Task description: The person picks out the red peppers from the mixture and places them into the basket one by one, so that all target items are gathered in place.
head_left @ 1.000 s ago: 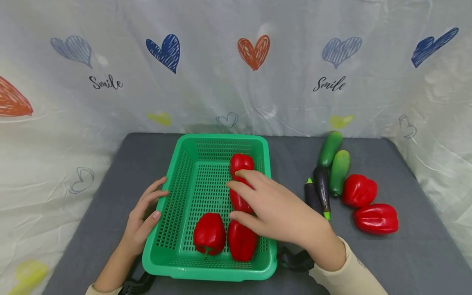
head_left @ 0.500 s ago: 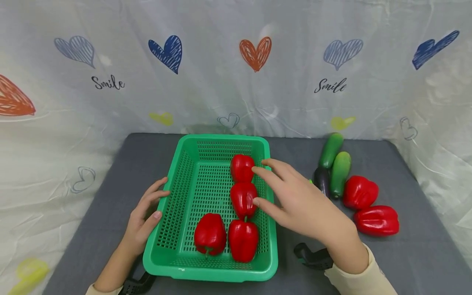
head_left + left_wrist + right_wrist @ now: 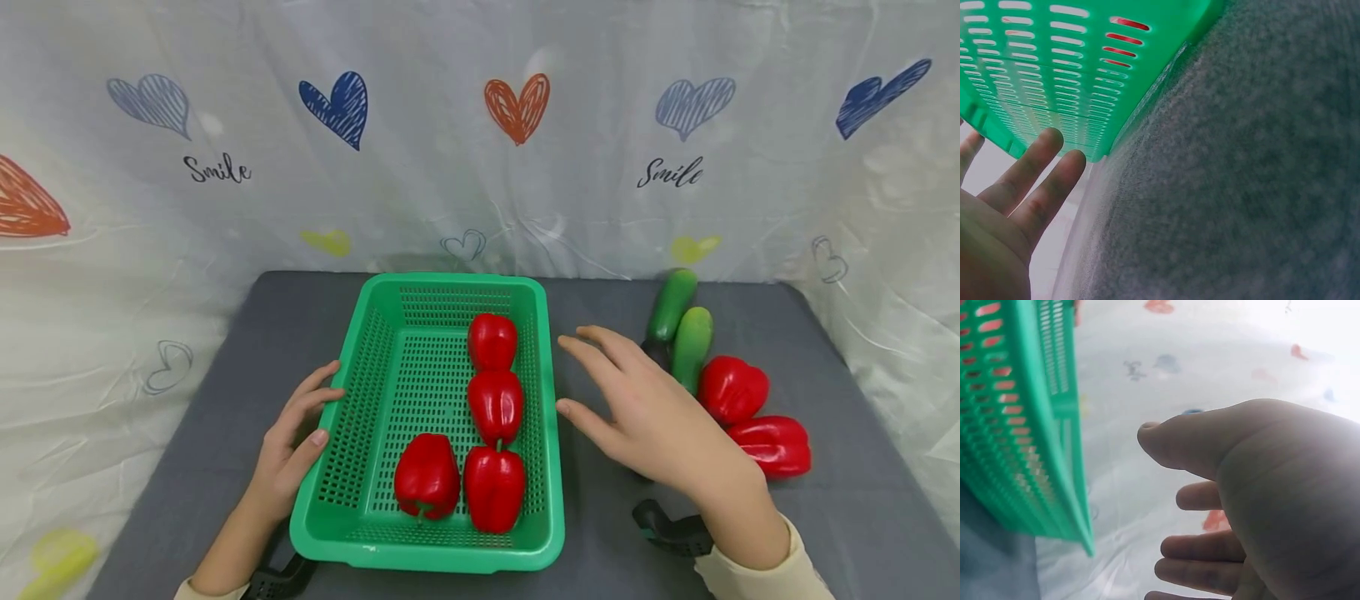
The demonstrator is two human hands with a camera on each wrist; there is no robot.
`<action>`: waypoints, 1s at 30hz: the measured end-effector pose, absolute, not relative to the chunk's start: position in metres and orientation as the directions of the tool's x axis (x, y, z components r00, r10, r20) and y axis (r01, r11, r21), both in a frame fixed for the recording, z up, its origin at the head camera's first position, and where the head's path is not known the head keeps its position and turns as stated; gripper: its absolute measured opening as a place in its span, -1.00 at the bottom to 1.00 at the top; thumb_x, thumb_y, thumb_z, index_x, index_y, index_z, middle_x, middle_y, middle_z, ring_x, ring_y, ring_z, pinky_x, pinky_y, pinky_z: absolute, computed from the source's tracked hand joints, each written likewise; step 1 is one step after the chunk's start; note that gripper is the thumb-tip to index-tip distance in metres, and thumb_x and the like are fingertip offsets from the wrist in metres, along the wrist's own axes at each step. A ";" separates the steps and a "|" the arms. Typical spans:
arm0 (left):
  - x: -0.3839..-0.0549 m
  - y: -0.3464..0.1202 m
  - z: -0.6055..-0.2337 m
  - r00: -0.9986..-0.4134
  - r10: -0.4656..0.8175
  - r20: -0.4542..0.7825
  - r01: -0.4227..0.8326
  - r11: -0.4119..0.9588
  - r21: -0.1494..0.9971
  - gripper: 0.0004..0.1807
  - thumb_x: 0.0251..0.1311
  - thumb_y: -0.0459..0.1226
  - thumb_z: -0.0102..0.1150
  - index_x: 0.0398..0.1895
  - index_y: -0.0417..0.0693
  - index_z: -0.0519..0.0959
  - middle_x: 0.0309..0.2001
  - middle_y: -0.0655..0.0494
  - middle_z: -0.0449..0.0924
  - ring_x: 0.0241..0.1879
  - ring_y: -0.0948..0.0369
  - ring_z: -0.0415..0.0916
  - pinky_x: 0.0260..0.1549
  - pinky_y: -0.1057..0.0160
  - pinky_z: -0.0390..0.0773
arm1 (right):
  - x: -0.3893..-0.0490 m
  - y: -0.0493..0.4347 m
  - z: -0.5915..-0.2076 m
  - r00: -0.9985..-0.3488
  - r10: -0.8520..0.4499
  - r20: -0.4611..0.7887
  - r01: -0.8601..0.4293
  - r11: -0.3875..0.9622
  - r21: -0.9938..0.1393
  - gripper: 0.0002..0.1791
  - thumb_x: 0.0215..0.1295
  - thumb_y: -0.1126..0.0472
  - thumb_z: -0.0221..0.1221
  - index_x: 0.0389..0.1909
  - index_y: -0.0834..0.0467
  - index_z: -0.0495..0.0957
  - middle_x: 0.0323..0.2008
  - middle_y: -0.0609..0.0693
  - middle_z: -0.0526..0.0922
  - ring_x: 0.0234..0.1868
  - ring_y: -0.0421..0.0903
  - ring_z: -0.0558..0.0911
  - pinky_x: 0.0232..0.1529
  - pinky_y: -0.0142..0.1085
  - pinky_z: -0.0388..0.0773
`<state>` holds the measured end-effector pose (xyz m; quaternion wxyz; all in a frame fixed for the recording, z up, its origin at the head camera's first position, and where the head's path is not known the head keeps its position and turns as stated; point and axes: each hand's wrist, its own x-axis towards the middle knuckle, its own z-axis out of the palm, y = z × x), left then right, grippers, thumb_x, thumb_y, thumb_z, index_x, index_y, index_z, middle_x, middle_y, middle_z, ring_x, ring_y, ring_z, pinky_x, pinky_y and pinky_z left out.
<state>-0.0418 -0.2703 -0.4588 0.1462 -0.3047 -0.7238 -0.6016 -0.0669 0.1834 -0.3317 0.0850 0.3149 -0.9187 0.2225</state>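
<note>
A green plastic basket (image 3: pixel 420 554) with slotted walls stands on the dark cloth, holding several red bell peppers. Three of them, such as the middle bell pepper (image 3: pixel 495 406), line up along its right side; another bell pepper (image 3: pixel 426 475) sits at the front, left of that row. My left hand (image 3: pixel 288 446) rests its extended fingers at the basket's left rim; in the left wrist view its fingers (image 3: pixel 1047 187) spread beside the slotted wall. To the right of the basket my right hand (image 3: pixel 645 408) hovers with nothing in it, thumb and fingers apart.
Right of the right hand lie two more red bell peppers (image 3: pixel 731 390) and two green cucumbers (image 3: pixel 692 346). A dark eggplant (image 3: pixel 657 352) is mostly hidden behind that hand. A white sheet printed with hearts (image 3: pixel 517 108) hangs behind the table (image 3: pixel 315 308).
My right hand has moved from over the peppers in the basket out past its right rim, toward the other vegetables. The peppers in the basket and my left hand have stayed put.
</note>
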 end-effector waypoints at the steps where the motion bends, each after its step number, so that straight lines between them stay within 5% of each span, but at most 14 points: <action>1: -0.042 -0.270 -0.458 -0.773 0.264 0.577 0.616 0.092 0.782 -0.54 0.48 -0.59 -0.08 0.40 -0.58 0.41 0.61 -0.49 0.15 0.67 -0.15 0.10 0.51 0.18 0.19 | -0.066 0.186 -0.333 -0.794 -0.532 0.293 -0.607 0.712 -0.353 -0.17 0.33 0.04 0.53 0.55 0.17 0.44 0.43 0.15 0.49 0.41 0.13 0.51 0.28 0.12 0.61; 30: -0.043 -0.269 -0.457 -0.763 0.262 0.591 0.625 0.067 0.778 -0.55 0.49 -0.58 -0.08 0.38 -0.61 0.41 0.60 -0.52 0.15 0.66 -0.15 0.12 0.52 0.18 0.21 | -0.050 0.264 -0.378 -0.922 -0.300 0.243 -0.370 0.868 -0.332 0.00 0.25 0.10 0.56 0.62 0.31 0.30 0.43 0.37 0.46 0.38 0.39 0.46 0.23 0.37 0.47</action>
